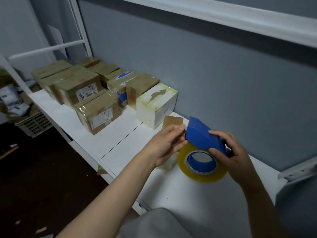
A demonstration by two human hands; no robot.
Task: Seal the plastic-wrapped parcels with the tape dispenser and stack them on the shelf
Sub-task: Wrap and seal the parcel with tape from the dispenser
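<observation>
a white shelf [120, 146] runs along a grey wall [205, 74]. at its far left end stand brown parcels [77, 86] wrapped in clear plastic, packed close together, some bearing labels. a white box [156, 107] stands against their near end, the paper on its top torn. closer in, both hands are above the shelf. the right hand [229, 152] grips the blue dispenser [200, 134] from behind, thumb on top and fingers curled round its side, holding it tilted. the left hand [167, 145] pinches the dispenser's front edge between thumb and fingers – whether tape lies between them i cannot tell. a yellowish roll [204, 176] sits in the dispenser. under the left hand lies a small pale parcel [169, 164], mostly hidden – behind it a small brown box [172, 121], just beside the white box
</observation>
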